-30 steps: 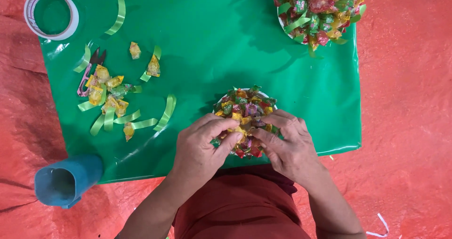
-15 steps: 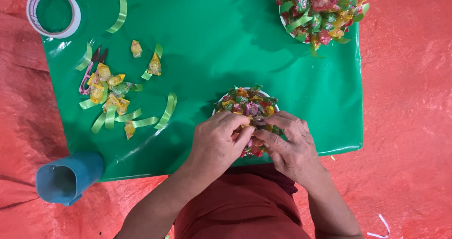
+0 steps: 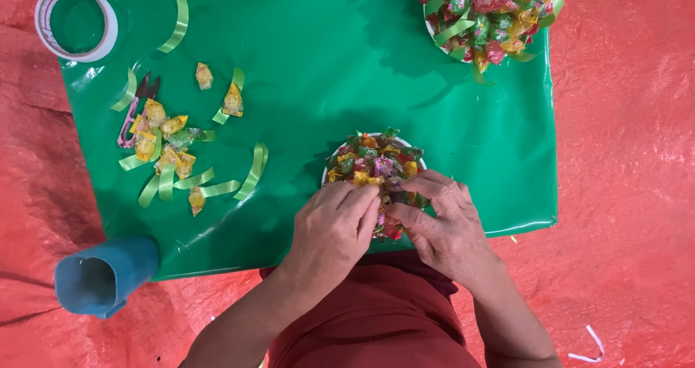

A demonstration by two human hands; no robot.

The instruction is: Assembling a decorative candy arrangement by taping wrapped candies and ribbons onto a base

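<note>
A round cluster of wrapped candies [image 3: 376, 161] on a white base sits near the front edge of a green sheet [image 3: 326, 64]. My left hand [image 3: 334, 227] rests on its near left side, fingers curled and pressing onto the candies. My right hand [image 3: 445, 223] holds the near right side, thumb and fingers pinching among the wrappers. The two hands touch at the cluster's front, hiding that part of it.
A second candy cluster [image 3: 486, 9] stands at the far right of the sheet. Loose yellow candies [image 3: 163, 140], green ribbon strips [image 3: 253, 171] and small scissors [image 3: 136, 107] lie at the left. A tape roll [image 3: 76, 22] lies far left, a blue cup [image 3: 101, 277] on the red cloth.
My left hand has slid slightly right and closed its fingers onto the cluster's front, meeting the right hand. The right hand has barely moved.
</note>
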